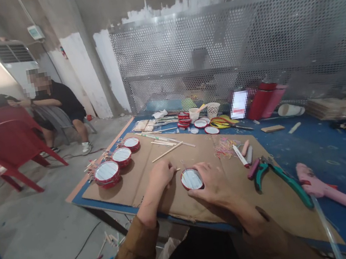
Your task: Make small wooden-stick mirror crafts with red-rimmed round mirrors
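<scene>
My right hand curls round a small round toy drum with a white top and a dark red rim, held on the cardboard sheet. Just left of it, my left hand is closed, and the short end of a thin wooden stick pokes out from its fingertips toward the drum. At the cardboard's left side stand three more red-and-white drums, the nearest drum being the largest in view, with small sticks bunched beside them. A long wooden stick lies beyond my left hand.
Colourful rubber bands, a white marker, green-handled pliers and a pink glue gun lie on the right. Paper cups, a phone and a red bottle stand before a perforated metal screen. Other people sit beyond.
</scene>
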### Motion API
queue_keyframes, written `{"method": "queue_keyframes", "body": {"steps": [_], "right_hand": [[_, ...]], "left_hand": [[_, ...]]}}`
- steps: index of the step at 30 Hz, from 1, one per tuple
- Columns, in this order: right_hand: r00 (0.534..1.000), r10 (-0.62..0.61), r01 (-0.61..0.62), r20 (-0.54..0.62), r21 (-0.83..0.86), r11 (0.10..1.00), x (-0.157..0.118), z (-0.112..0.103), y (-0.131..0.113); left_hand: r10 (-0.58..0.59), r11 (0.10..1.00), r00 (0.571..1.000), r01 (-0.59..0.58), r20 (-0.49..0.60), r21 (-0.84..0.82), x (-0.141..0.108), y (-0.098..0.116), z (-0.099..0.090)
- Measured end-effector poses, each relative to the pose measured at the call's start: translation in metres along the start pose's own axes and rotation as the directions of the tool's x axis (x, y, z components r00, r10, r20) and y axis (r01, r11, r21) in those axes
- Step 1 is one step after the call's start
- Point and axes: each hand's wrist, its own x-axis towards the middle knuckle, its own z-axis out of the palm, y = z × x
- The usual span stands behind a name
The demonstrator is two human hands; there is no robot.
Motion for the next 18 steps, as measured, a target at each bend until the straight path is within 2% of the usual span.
{"method": "queue_keyframes", "body": {"steps": [11,16,18], "right_hand": [[0.999,0.042,-0.041,-0.005,0.024,0.999,0.003,-0.001,0.000],[0.998,0.069,-0.071,0.015,0.167,0.983,0.000,-0.001,0.000],[0.999,0.043,-0.045,0.016,0.235,0.971,-0.001,-0.002,-0.001]], "left_hand": [[0.009,1.000,1.000,-0.009,-0.004,0.018,-0.004,0.001,-0.002],[0.036,0.985,0.998,-0.027,0.050,-0.169,-0.009,-0.005,-0.001],[0.038,0.970,0.996,-0.018,0.077,-0.244,-0.012,-0.007,-0.001]]}}
